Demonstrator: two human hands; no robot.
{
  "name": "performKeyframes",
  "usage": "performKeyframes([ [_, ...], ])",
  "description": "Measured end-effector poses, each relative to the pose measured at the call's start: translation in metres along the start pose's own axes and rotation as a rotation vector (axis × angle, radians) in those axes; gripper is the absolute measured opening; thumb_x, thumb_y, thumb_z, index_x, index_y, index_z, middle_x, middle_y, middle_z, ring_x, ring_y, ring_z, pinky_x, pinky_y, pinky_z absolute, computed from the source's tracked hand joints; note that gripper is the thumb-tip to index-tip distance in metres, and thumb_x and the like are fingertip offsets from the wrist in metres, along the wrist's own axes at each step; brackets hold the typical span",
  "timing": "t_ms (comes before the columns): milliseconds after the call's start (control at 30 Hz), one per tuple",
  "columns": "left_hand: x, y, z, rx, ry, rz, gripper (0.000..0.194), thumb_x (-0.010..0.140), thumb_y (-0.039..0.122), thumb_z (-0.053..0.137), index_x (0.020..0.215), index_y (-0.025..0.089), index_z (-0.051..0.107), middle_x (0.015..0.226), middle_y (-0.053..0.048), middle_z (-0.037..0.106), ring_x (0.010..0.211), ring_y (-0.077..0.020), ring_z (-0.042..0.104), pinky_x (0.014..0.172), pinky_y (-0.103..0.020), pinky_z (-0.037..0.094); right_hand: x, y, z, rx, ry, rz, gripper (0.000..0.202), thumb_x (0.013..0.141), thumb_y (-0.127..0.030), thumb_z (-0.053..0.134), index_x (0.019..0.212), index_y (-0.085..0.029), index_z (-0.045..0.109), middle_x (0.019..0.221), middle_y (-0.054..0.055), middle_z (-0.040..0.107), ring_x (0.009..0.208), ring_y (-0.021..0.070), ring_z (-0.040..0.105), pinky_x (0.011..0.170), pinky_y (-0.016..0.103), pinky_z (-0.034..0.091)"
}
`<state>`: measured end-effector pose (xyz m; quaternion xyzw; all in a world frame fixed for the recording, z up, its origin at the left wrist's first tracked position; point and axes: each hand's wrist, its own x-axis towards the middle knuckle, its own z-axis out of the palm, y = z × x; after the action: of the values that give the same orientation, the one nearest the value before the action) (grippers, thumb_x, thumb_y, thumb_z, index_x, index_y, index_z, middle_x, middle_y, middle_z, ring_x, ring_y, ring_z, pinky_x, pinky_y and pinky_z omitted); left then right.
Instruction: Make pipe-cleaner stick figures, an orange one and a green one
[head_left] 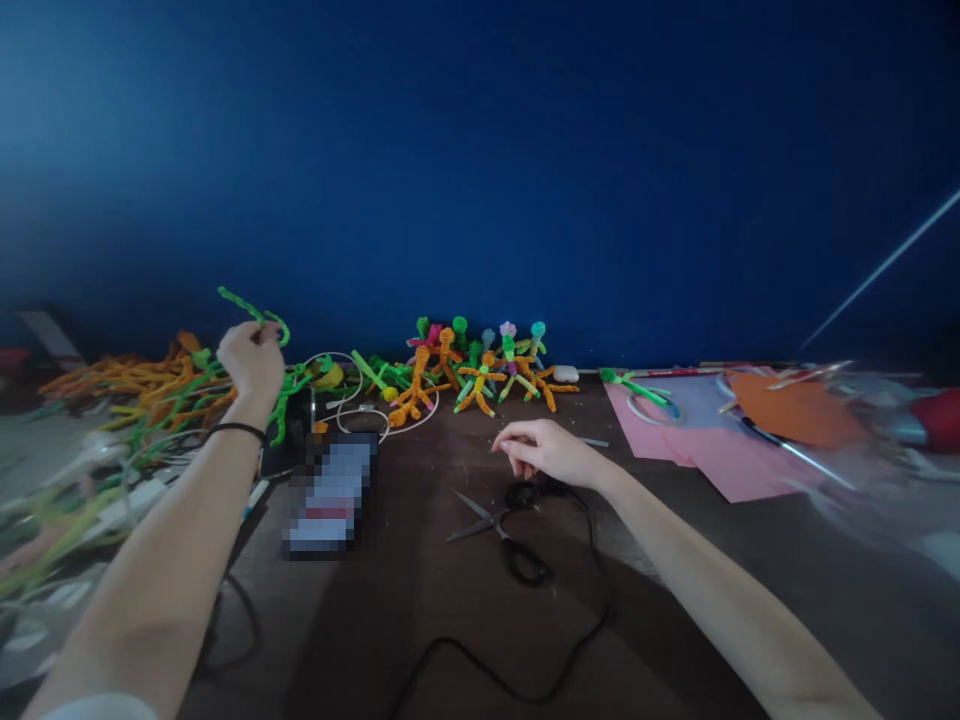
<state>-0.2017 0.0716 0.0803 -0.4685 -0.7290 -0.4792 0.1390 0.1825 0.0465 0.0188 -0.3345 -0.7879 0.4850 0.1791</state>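
My left hand [253, 362] is raised at the left, its fingers closed on a bent green pipe cleaner [238, 301]. Behind and below it lies a tangled heap of orange, yellow and green pipe cleaners [142, 372]. My right hand [546, 452] hovers over the middle of the table, fingers loosely bent, with nothing visible in them. Just below that hand rest black-handled scissors [491, 520], blades parted and pointing left. Several small pipe-cleaner figures [480, 380] in orange, green, pink and blue stand along the wall.
A phone [334, 495], its screen blurred, lies left of the scissors. A black cable [600, 600] curves across the front. Pink paper sheets [739, 465], an orange sheet [787, 408] and clear plastic wrapping [877, 490] are at the right. A blue wall [480, 180] closes off the back.
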Motion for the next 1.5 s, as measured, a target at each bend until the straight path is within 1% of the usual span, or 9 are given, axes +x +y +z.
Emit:
performKeyframes([
  [300, -0.057, 0.078, 0.018, -0.101, 0.019, 0.222, 0.018, 0.077, 0.022, 0.049, 0.070, 0.013, 0.062, 0.074, -0.003, 0.060, 0.069, -0.0118, 0.050, 0.066, -0.022, 0.038, 0.000, 0.003, 0.000, -0.007, 0.007, -0.010, 0.026, 0.082, -0.033, 0.043, 0.091, -0.014, 0.058, 0.060, 0.001, 0.055, 0.051, 0.0088, 0.051, 0.054, 0.021, 0.042],
  [467, -0.106, 0.121, 0.024, -0.258, -0.139, 0.507, 0.019, 0.080, 0.022, 0.046, 0.070, 0.014, 0.060, 0.076, -0.005, 0.060, 0.071, -0.0136, 0.053, 0.065, -0.024, 0.041, 0.002, 0.006, 0.001, -0.002, 0.030, -0.003, 0.026, 0.080, -0.035, 0.045, 0.091, -0.015, 0.059, 0.061, 0.001, 0.056, 0.052, 0.0096, 0.051, 0.053, 0.022, 0.042],
  [567, -0.133, 0.138, 0.025, -0.301, -0.341, 0.647, 0.019, 0.081, 0.020, 0.045, 0.070, 0.015, 0.059, 0.076, -0.006, 0.059, 0.074, -0.0144, 0.054, 0.067, -0.024, 0.042, 0.002, 0.004, 0.000, 0.035, 0.067, -0.018, 0.026, 0.080, -0.036, 0.045, 0.091, -0.016, 0.057, 0.064, 0.001, 0.055, 0.053, 0.0090, 0.051, 0.053, 0.022, 0.042],
  [733, -0.165, 0.153, 0.021, -0.296, -0.678, 0.793, 0.019, 0.081, 0.013, 0.041, 0.078, 0.017, 0.060, 0.080, -0.005, 0.058, 0.077, -0.0152, 0.054, 0.069, -0.026, 0.042, 0.003, 0.001, -0.002, 0.142, 0.203, -0.050, 0.027, 0.079, -0.033, 0.046, 0.100, -0.016, 0.050, 0.078, 0.003, 0.058, 0.054, 0.0084, 0.052, 0.048, 0.020, 0.041],
  [967, -0.178, 0.159, -0.001, -0.224, -1.097, 0.919, 0.019, 0.080, 0.012, 0.043, 0.074, 0.016, 0.060, 0.074, -0.003, 0.056, 0.069, -0.0123, 0.053, 0.062, -0.022, 0.039, 0.008, 0.004, -0.005, 0.238, 0.325, -0.054, 0.029, 0.081, -0.030, 0.040, 0.106, -0.017, 0.047, 0.086, 0.005, 0.058, 0.055, 0.0079, 0.052, 0.046, 0.020, 0.041],
  [1167, -0.199, 0.160, -0.005, -0.126, -1.184, 1.085, 0.017, 0.076, 0.010, 0.047, 0.066, 0.017, 0.058, 0.073, -0.002, 0.059, 0.073, -0.0144, 0.055, 0.066, -0.024, 0.038, 0.005, 0.006, 0.004, 0.083, 0.059, 0.011, 0.039, 0.080, -0.049, 0.041, 0.089, -0.014, 0.057, 0.070, 0.003, 0.057, 0.053, 0.0086, 0.050, 0.044, 0.019, 0.036],
  [1267, -0.212, 0.164, -0.004, -0.079, -1.226, 1.197, 0.017, 0.075, 0.009, 0.049, 0.063, 0.017, 0.058, 0.070, -0.003, 0.060, 0.069, -0.0153, 0.055, 0.065, -0.027, 0.038, 0.005, 0.010, 0.013, 0.071, -0.039, 0.054, 0.031, 0.074, -0.040, 0.054, 0.094, -0.016, 0.053, 0.070, 0.001, 0.058, 0.054, 0.0096, 0.051, 0.046, 0.020, 0.038],
  [1400, -0.214, 0.167, -0.005, -0.163, -1.289, 1.110, 0.020, 0.076, 0.009, 0.047, 0.066, 0.018, 0.061, 0.072, -0.003, 0.062, 0.068, -0.0139, 0.055, 0.066, -0.026, 0.039, 0.008, 0.010, 0.016, 0.208, 0.055, 0.011, 0.022, 0.071, -0.019, 0.053, 0.092, -0.017, 0.046, 0.069, -0.001, 0.057, 0.053, 0.0094, 0.055, 0.050, 0.022, 0.042],
  [1500, -0.199, 0.165, -0.008, -0.435, -1.317, 0.773, 0.017, 0.078, 0.015, 0.048, 0.076, 0.019, 0.064, 0.080, -0.003, 0.064, 0.076, -0.0135, 0.057, 0.070, -0.024, 0.041, 0.008, 0.007, 0.007, 0.370, 0.276, -0.072, 0.024, 0.070, -0.019, 0.052, 0.090, -0.019, 0.039, 0.066, -0.004, 0.055, 0.045, 0.0087, 0.055, 0.051, 0.025, 0.045],
])
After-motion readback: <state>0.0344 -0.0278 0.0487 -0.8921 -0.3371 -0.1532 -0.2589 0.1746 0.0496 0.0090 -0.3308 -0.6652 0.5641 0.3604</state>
